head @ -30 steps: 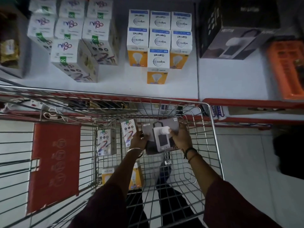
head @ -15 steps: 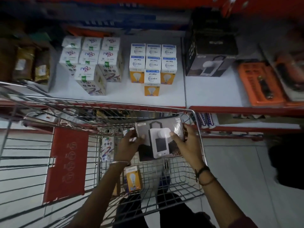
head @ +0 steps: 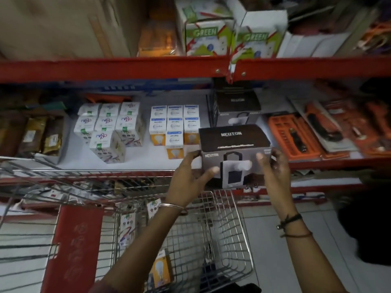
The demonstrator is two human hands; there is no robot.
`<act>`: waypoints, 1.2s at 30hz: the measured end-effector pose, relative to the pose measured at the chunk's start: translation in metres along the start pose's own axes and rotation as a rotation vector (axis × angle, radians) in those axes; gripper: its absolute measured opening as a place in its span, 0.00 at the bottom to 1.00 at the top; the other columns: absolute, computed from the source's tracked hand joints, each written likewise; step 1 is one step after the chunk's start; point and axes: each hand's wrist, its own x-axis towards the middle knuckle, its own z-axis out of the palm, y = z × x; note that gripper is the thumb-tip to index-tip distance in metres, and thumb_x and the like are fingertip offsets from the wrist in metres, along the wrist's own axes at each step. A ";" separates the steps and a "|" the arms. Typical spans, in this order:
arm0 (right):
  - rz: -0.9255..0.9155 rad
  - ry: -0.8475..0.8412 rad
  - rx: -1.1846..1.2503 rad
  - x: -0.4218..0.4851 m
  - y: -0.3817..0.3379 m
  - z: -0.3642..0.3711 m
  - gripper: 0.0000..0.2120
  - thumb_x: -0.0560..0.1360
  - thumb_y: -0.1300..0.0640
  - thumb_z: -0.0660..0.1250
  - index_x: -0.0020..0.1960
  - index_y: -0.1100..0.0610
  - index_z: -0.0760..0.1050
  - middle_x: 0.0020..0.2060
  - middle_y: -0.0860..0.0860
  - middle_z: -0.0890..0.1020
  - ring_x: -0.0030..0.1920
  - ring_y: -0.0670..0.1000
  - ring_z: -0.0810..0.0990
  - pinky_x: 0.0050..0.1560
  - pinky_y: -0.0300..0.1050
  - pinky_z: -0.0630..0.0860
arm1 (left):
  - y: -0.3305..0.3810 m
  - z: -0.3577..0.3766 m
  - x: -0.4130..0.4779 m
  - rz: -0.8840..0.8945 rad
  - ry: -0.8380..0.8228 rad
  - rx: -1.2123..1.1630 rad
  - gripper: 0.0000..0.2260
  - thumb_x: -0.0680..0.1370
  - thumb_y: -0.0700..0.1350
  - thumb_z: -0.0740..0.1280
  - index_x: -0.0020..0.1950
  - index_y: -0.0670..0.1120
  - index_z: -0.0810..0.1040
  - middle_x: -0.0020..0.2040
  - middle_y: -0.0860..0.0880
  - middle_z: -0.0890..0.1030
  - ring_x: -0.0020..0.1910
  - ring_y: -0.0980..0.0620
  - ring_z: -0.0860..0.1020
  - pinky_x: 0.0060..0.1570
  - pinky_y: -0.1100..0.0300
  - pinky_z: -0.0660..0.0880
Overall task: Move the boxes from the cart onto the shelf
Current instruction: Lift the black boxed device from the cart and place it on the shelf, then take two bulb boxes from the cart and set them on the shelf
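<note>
While gripping black Neuton box [head: 234,153] between left hand [head: 190,178] and right hand [head: 273,168], could topple bulb boxes [head: 174,127] left of it.

The black-and-grey box [head: 234,153] is showing smooth printed cardboard with a faint sheen. The cart [head: 230,240] is gleaming as bare metal wire, its red panel [head: 72,248] looking like matt plastic. The shelf [head: 135,163] is showing a smooth white surface edged in red painted metal. The bulb boxes [head: 174,127] are looking like printed card.

shelf [head: 135,163] | white bulb boxes [head: 110,125] | orange tool cases [head: 296,134] | cart [head: 239,229] | bulb box [head: 161,269]
</note>
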 end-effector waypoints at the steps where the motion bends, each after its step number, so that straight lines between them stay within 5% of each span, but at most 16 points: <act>1: 0.012 0.030 0.013 0.010 0.001 -0.003 0.11 0.74 0.44 0.66 0.55 0.41 0.70 0.53 0.39 0.76 0.51 0.32 0.75 0.51 0.34 0.70 | 0.004 0.008 0.008 0.016 -0.003 0.011 0.25 0.72 0.56 0.68 0.66 0.52 0.66 0.46 0.49 0.82 0.33 0.58 0.79 0.28 0.73 0.71; 3: 0.033 0.083 0.035 0.031 0.009 -0.008 0.12 0.76 0.45 0.63 0.58 0.45 0.69 0.53 0.43 0.74 0.52 0.36 0.73 0.50 0.35 0.68 | 0.008 0.024 0.027 0.040 -0.005 -0.012 0.22 0.74 0.57 0.65 0.65 0.54 0.66 0.54 0.50 0.80 0.41 0.53 0.81 0.33 0.72 0.74; 7: 0.095 0.141 0.035 0.071 0.035 -0.013 0.20 0.76 0.47 0.63 0.64 0.55 0.67 0.59 0.49 0.74 0.56 0.45 0.73 0.55 0.42 0.69 | -0.002 0.056 0.069 0.027 -0.043 -0.057 0.21 0.75 0.59 0.61 0.66 0.54 0.66 0.64 0.48 0.76 0.57 0.46 0.78 0.56 0.50 0.77; 9: 0.125 0.145 0.015 0.086 0.050 -0.014 0.22 0.76 0.48 0.64 0.65 0.57 0.67 0.62 0.53 0.74 0.60 0.50 0.73 0.58 0.45 0.69 | -0.008 0.067 0.085 -0.004 -0.066 -0.056 0.20 0.78 0.55 0.61 0.67 0.50 0.65 0.66 0.45 0.74 0.62 0.46 0.75 0.62 0.52 0.72; 15: 0.168 0.122 -0.045 0.111 0.075 -0.013 0.18 0.76 0.52 0.66 0.61 0.61 0.70 0.54 0.53 0.75 0.54 0.51 0.74 0.54 0.47 0.70 | -0.031 0.087 0.109 -0.066 -0.056 -0.075 0.17 0.79 0.48 0.60 0.66 0.45 0.66 0.65 0.42 0.75 0.63 0.45 0.73 0.59 0.60 0.67; 21: 0.176 0.135 -0.111 0.122 0.085 -0.012 0.16 0.75 0.52 0.66 0.60 0.57 0.70 0.47 0.41 0.73 0.55 0.50 0.73 0.60 0.49 0.72 | -0.045 0.096 0.116 -0.105 -0.053 -0.088 0.18 0.78 0.51 0.60 0.67 0.48 0.65 0.64 0.42 0.75 0.57 0.38 0.77 0.59 0.41 0.74; 25: 0.168 0.152 -0.183 0.114 0.081 -0.008 0.22 0.75 0.48 0.66 0.65 0.57 0.68 0.61 0.52 0.74 0.61 0.51 0.72 0.63 0.50 0.71 | -0.042 0.091 0.111 -0.104 -0.050 -0.115 0.18 0.79 0.48 0.61 0.67 0.45 0.66 0.67 0.42 0.72 0.63 0.42 0.73 0.63 0.51 0.72; 28: 0.067 0.241 -0.215 0.090 0.071 -0.003 0.24 0.75 0.48 0.66 0.67 0.55 0.66 0.68 0.54 0.69 0.67 0.51 0.68 0.63 0.43 0.68 | -0.039 0.076 0.086 -0.044 -0.017 -0.187 0.19 0.79 0.47 0.61 0.69 0.45 0.65 0.69 0.44 0.70 0.62 0.44 0.75 0.51 0.66 0.74; 32: -0.100 0.159 -0.206 0.030 0.064 0.018 0.17 0.75 0.52 0.65 0.62 0.54 0.69 0.61 0.49 0.72 0.61 0.45 0.71 0.60 0.31 0.69 | -0.057 0.037 0.029 0.059 0.029 -0.169 0.17 0.78 0.49 0.61 0.66 0.49 0.69 0.58 0.45 0.79 0.44 0.55 0.80 0.36 0.72 0.76; 36: -0.020 -0.125 -0.201 -0.033 0.090 0.058 0.11 0.76 0.57 0.66 0.57 0.53 0.73 0.52 0.47 0.78 0.54 0.37 0.75 0.55 0.27 0.71 | -0.118 -0.005 -0.028 -0.037 0.005 -0.078 0.18 0.76 0.54 0.60 0.65 0.53 0.69 0.59 0.55 0.77 0.56 0.62 0.77 0.49 0.68 0.78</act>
